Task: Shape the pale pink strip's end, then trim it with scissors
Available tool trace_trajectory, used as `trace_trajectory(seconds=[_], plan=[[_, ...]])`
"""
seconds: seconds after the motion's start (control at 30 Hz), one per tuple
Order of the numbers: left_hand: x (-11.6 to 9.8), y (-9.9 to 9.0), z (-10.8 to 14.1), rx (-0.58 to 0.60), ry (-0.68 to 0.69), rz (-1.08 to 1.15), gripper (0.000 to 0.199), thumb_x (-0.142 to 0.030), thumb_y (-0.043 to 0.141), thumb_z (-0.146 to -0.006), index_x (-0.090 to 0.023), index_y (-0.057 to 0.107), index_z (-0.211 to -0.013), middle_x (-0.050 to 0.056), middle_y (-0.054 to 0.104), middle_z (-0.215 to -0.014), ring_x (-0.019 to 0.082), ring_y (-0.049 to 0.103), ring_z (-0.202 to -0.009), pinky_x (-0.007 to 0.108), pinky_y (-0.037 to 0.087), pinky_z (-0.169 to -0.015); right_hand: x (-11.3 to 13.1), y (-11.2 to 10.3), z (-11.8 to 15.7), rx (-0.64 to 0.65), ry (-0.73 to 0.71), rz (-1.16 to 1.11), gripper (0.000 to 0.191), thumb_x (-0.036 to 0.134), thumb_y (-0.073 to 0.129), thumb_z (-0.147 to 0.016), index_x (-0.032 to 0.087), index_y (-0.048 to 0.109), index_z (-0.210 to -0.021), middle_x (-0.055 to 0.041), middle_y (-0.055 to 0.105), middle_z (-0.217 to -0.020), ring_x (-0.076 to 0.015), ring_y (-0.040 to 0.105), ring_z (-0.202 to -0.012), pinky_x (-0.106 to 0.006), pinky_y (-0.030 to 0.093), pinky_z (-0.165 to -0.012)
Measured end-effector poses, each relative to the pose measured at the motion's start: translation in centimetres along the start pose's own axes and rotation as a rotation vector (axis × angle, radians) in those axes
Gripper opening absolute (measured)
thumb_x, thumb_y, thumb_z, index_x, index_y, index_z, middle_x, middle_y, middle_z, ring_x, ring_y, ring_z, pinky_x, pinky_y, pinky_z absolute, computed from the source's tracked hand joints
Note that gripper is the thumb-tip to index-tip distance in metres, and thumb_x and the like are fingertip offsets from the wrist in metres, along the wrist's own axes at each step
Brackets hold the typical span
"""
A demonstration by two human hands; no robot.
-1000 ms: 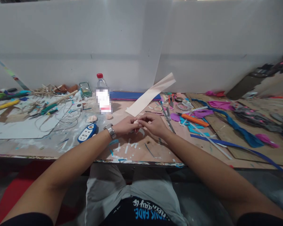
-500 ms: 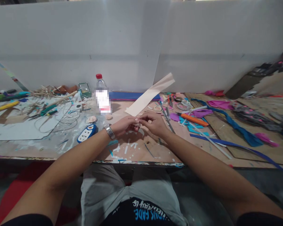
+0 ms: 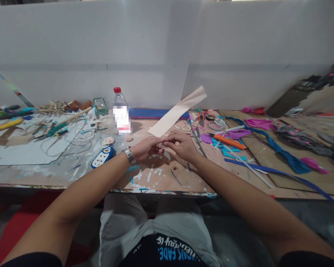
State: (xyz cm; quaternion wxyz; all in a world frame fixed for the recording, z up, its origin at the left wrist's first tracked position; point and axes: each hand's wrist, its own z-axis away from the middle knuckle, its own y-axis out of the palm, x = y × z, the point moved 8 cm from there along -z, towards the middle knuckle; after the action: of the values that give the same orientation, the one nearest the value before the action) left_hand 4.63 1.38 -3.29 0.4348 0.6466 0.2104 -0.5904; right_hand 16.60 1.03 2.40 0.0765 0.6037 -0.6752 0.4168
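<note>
My left hand (image 3: 150,147) and my right hand (image 3: 180,145) meet above the front middle of the table, fingertips pinched together. The small pale pink paper piece between them is mostly hidden by the fingers now; half a second ago it showed more. Just behind the hands, a long pale peach strip of crepe paper (image 3: 178,112) slants up to the right. Two small crumpled peach paper pieces, one of them this nearer paper rosette (image 3: 108,141), lie left of my left hand. A metal-band watch (image 3: 128,155) sits on my left wrist.
A red-capped bottle (image 3: 121,115) stands behind the left hand, near a blue-and-white power strip (image 3: 101,157). Pliers (image 3: 51,135) and sticks lie left. To the right are an orange utility knife (image 3: 229,141), tape rolls, blue strips and purple paper. Paper scraps litter the front edge.
My fingertips have shifted slightly and now cover the pale pink piece that showed between them before. The table things have not moved.
</note>
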Motion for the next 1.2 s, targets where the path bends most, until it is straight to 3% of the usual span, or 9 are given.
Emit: trace_trajectory(seconds=[0.23, 0.4, 0.73, 0.87, 1.2], plan=[[-0.3, 0.0, 0.1, -0.067, -0.018, 0.05, 0.023, -0.034, 0.067, -0.084, -0.011, 0.063, -0.084, 0.001, 0.055, -0.063, 0.011, 0.052, -0.057, 0.027, 0.045, -0.063, 0.4, 0.1, 0.0, 0.042, -0.035, 0.052, 0.019, 0.025, 0.06, -0.096, 0.022, 0.078, -0.099, -0.0054, 0.067, -0.086, -0.0163, 0.061, -0.077, -0.03, 0.048, -0.067], [-0.5, -0.3, 0.2, -0.106, -0.006, 0.121, 0.019, -0.027, 0.068, -0.081, -0.009, 0.064, -0.089, 0.003, 0.058, -0.07, 0.009, 0.049, -0.057, 0.028, 0.049, -0.067, 1.0, 0.3, 0.0, 0.1, -0.066, 0.033, 0.03, 0.013, 0.058, -0.087, 0.021, 0.076, -0.11, -0.0059, 0.065, -0.093, -0.0156, 0.059, -0.077, -0.029, 0.05, -0.067], [-0.3, -0.2, 0.0, -0.077, -0.023, 0.14, 0.019, -0.027, 0.067, -0.082, -0.01, 0.066, -0.089, 0.003, 0.058, -0.072, 0.008, 0.048, -0.057, 0.026, 0.047, -0.064, 1.2, -0.3, 0.1, 0.003, -0.087, 0.12, 0.024, 0.019, 0.069, -0.086, 0.023, 0.072, -0.109, -0.0024, 0.065, -0.089, -0.0113, 0.056, -0.064, -0.027, 0.05, -0.062], [-0.4, -0.1, 0.0, -0.058, -0.012, 0.119, 0.018, -0.027, 0.067, -0.081, -0.009, 0.067, -0.087, 0.004, 0.059, -0.071, 0.009, 0.048, -0.058, 0.027, 0.047, -0.065, 1.5, -0.2, 0.0, 0.019, -0.108, 0.079, 0.006, 0.021, 0.07, -0.087, 0.022, 0.074, -0.09, -0.0038, 0.063, -0.09, -0.0134, 0.059, -0.072, -0.025, 0.05, -0.059], [-0.6, 0.1, -0.1, -0.042, 0.007, 0.105, 0.015, -0.025, 0.066, -0.082, -0.011, 0.067, -0.086, 0.006, 0.061, -0.075, 0.009, 0.048, -0.059, 0.025, 0.042, -0.061, 1.3, -0.1, 0.0, 0.066, -0.155, 0.123, 0.012, 0.03, 0.07, -0.091, 0.03, 0.079, -0.099, -0.0053, 0.06, -0.096, -0.0175, 0.059, -0.083, -0.031, 0.053, -0.069]])
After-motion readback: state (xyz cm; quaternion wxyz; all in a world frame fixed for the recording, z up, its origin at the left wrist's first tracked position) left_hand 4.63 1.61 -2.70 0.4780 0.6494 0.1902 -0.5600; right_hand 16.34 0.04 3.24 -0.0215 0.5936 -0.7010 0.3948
